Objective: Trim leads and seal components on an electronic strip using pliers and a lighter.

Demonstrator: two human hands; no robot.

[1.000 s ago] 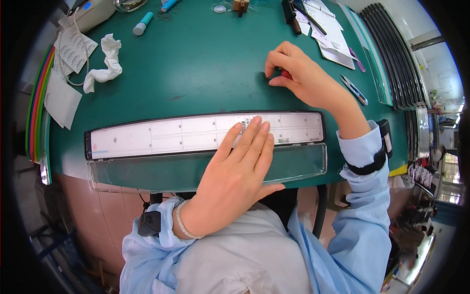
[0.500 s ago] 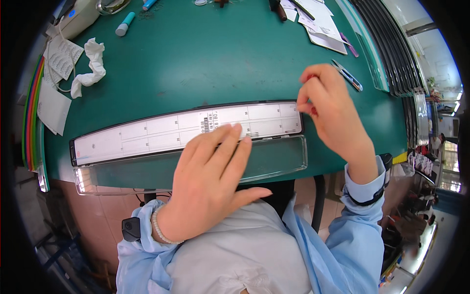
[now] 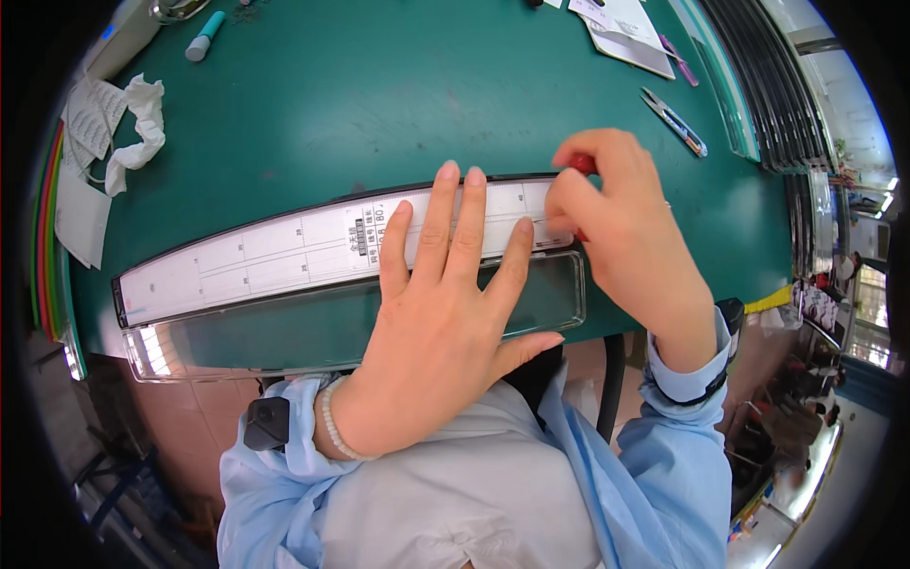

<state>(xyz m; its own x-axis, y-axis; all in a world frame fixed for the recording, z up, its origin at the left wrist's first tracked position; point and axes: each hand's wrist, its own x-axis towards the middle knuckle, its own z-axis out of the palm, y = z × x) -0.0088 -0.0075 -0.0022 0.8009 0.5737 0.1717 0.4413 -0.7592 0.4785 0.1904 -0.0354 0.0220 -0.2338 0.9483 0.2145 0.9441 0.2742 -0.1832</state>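
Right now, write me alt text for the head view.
Left hand spread over a long, narrow, white-faced case; right hand bent at its right end, something red showing among its fingers. The case sits on a green table, its clear lid open toward the person.

I wear a white top (image 3: 445, 503) at six o'clock, a light-blue left sleeve (image 3: 270, 498) at eight with a black box (image 3: 267, 424) and pale bead bracelet (image 3: 331, 423), and a matching right sleeve (image 3: 678, 465) at four with a black strap (image 3: 700, 393).
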